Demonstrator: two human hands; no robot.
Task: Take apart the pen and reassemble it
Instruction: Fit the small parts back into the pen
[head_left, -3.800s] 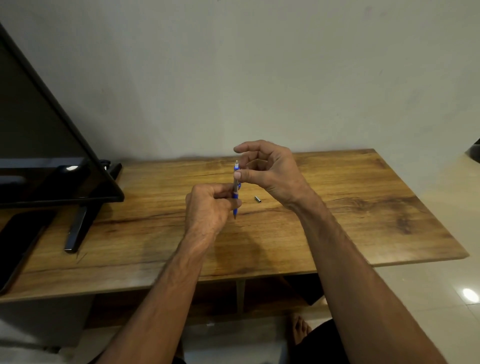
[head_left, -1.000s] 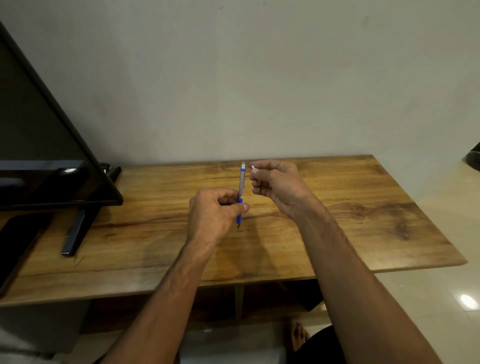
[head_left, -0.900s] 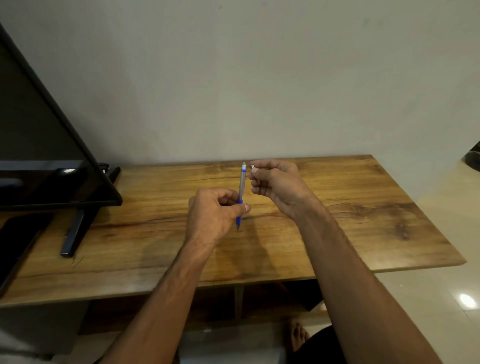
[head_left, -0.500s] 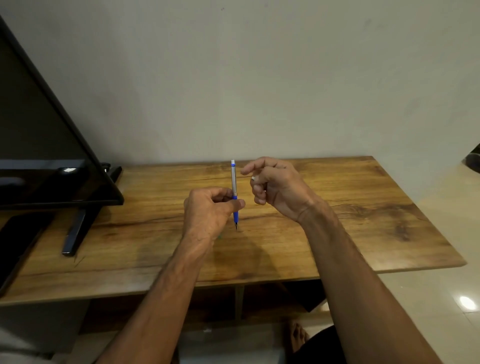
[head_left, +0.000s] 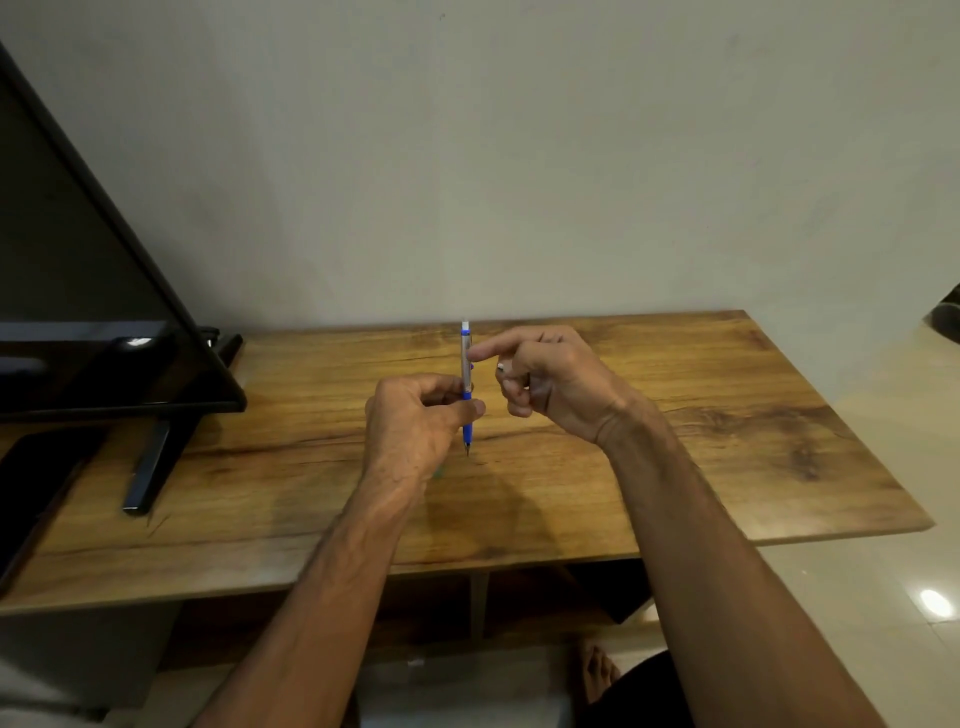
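Two hands met over the worktop (head_left: 701, 457). The left hand (head_left: 415, 423) had its fingers (head_left: 475, 408) curled round the blue lower part of the pen (head_left: 466, 364), holding it upright with the tip pointing down just below them. The right hand (head_left: 558, 387), just beside, stretched its forefinger out to touch the grey barrel above the left fingers. Its other fingers were curled in, gripping a small pale piece (head_left: 500, 367). A dark screen (head_left: 78, 312) stood well off to the left.

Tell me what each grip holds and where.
Left grip pinches the pen upright by its blue lower section; right grip pinches a small pale part, forefinger touching the pen's barrel.
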